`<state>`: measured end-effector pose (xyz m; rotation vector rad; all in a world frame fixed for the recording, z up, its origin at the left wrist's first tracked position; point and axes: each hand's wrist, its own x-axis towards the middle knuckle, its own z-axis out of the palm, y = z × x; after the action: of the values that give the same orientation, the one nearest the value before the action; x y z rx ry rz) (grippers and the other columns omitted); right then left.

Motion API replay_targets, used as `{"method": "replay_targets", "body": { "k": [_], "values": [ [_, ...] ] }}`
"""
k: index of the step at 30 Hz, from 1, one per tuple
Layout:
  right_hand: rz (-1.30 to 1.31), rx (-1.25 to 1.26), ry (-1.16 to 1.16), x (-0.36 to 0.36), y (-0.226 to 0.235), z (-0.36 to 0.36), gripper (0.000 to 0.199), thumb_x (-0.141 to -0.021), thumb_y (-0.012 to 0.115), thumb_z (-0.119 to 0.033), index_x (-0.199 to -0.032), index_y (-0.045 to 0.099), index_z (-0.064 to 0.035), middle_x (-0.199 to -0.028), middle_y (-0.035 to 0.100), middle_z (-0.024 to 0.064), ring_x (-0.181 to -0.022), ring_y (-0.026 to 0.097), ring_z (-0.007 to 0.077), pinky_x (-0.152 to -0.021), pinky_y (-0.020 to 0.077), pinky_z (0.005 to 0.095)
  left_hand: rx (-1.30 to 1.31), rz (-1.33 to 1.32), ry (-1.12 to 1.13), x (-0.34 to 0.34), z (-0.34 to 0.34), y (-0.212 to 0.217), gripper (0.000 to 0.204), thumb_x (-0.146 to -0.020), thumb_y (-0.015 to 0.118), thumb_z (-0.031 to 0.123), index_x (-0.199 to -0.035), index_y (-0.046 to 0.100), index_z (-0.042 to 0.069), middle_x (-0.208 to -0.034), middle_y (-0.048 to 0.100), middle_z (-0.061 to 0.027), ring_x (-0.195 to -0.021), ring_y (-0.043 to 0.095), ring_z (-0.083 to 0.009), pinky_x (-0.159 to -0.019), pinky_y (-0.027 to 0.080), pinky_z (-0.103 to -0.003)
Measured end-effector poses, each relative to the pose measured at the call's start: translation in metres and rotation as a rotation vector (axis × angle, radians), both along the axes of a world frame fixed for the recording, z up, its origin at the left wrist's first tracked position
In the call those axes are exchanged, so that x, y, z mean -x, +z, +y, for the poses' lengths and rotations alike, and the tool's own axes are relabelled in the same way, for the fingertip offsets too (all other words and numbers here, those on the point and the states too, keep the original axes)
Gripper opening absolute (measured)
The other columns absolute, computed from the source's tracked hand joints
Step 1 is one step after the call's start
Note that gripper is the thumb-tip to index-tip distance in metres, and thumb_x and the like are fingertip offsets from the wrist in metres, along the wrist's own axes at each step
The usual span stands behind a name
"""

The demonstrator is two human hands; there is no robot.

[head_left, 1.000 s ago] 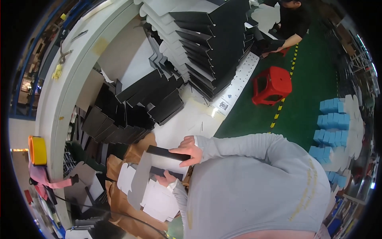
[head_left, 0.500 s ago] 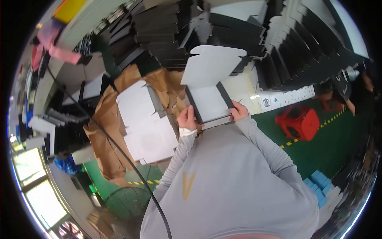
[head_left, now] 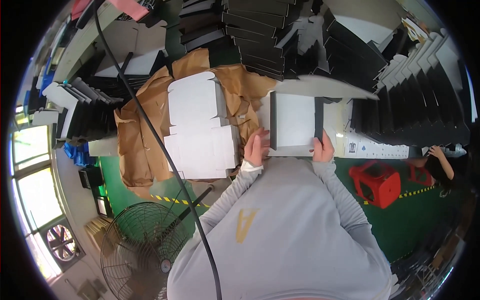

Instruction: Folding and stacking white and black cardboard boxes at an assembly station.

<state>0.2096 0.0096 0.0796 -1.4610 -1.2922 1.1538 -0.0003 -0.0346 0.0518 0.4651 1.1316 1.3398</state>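
Note:
An open cardboard box [head_left: 296, 120], white inside with black side walls, lies in front of me. Its lid flap [head_left: 330, 88] stands up at the far side and looks foreshortened and slightly smeared. At the near left corner, my left hand [head_left: 255, 147] is beside the box with its fingers stretched out; whether they touch the wall is unclear. My right hand [head_left: 324, 148] grips the near right corner, thumb on the black wall and fingers outside. To the left, flat white die-cut box blanks [head_left: 200, 145] rest on crumpled brown paper [head_left: 142, 145].
Black folded boxes [head_left: 255, 35] are piled at the back, with another row [head_left: 420, 95] on the right. A red stool [head_left: 376, 184] stands on the green floor, near a person's arm [head_left: 442, 161]. A fan [head_left: 142, 250] is at lower left; a black cable [head_left: 150, 125] crosses the view.
The view has turned, and the box now sits square to me. Its lid has tipped so its white inner face shows far less. My left fingers have loosened from the box edge.

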Motion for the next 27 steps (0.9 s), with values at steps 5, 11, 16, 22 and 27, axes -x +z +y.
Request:
{"method": "replay_targets", "body": {
  "k": [5, 11, 16, 22, 27],
  "values": [
    [-0.101, -0.173, 0.201, 0.005, 0.01, 0.005, 0.043, -0.08, 0.05, -0.007, -0.121, 0.042, 0.0, -0.082, 0.053, 0.0091, -0.06, 0.048, 0.0122, -0.052, 0.0411, 0.0232, 0.015, 0.063, 0.079, 0.0, 0.001, 0.045, 0.047, -0.087, 0.043, 0.012, -0.129, 0.025, 0.003, -0.103, 0.045, -0.0105, -0.084, 0.053, -0.0157, -0.051, 0.051, -0.027],
    [-0.132, -0.345, 0.404, 0.013, 0.001, 0.01, 0.046, -0.074, 0.06, -0.007, -0.116, 0.045, 0.0035, -0.066, 0.05, 0.0086, -0.048, 0.044, 0.0149, -0.047, 0.0385, 0.0243, -0.233, 0.429, 0.061, 0.018, 0.012, 0.073, 0.049, -0.08, 0.045, 0.002, -0.126, 0.03, 0.0, -0.116, 0.044, -0.0151, -0.099, 0.048, -0.0206, -0.075, 0.045, -0.027],
    [-0.145, -0.293, 0.678, 0.02, 0.017, 0.016, 0.036, -0.073, 0.063, -0.012, -0.107, 0.054, -0.0034, -0.062, 0.049, 0.0061, -0.049, 0.047, 0.0162, -0.049, 0.0404, 0.0269, -0.075, 0.409, 0.574, 0.07, 0.012, 0.076, 0.039, -0.076, 0.047, 0.0, -0.115, 0.044, 0.0, -0.083, 0.053, -0.0107, -0.056, 0.054, -0.0195, -0.042, 0.048, -0.031],
    [-0.249, -0.213, 0.6, 0.011, -0.013, 0.014, 0.019, -0.075, 0.06, -0.011, -0.093, 0.059, -0.0031, -0.064, 0.051, 0.008, -0.053, 0.049, 0.0167, -0.052, 0.0413, 0.0277, -0.009, 0.432, 0.893, 0.188, 0.071, 0.069, 0.018, -0.074, 0.048, 0.013, -0.087, 0.047, 0.0, -0.056, 0.049, -0.0144, -0.035, 0.047, -0.025, -0.026, 0.035, -0.033],
    [-0.268, -0.186, 0.663, 0.013, -0.033, 0.009, 0.015, -0.076, 0.06, -0.015, -0.086, 0.06, -0.0037, -0.068, 0.056, 0.0105, -0.057, 0.054, 0.0217, -0.054, 0.044, 0.0298, -0.088, 0.463, 0.672, 0.247, 0.165, 0.056, 0.037, -0.079, 0.058, 0.023, -0.109, 0.047, 0.003, -0.074, 0.055, -0.0132, -0.043, 0.051, -0.0237, -0.034, 0.042, -0.031]
  ]
}}
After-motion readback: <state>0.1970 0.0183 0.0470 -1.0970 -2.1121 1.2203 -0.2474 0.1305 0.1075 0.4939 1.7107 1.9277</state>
